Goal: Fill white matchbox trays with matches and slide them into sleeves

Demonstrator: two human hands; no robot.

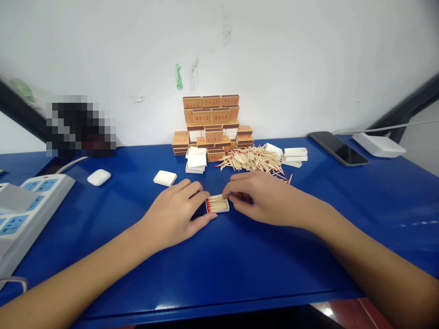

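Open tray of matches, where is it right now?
In the head view, the open tray of matches sits just below centre on the blue table, between the left hand and right hand.

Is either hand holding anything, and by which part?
The left hand steadies the white tray by its sides near the left end, between thumb and index finger. The right hand is at the matches inside; whether it grips one is unclear.

Even light is filling the tabletop (212, 260) | glare (164, 307) is glinting near its front edge | pixel blocks (80, 125) are masking its left rear
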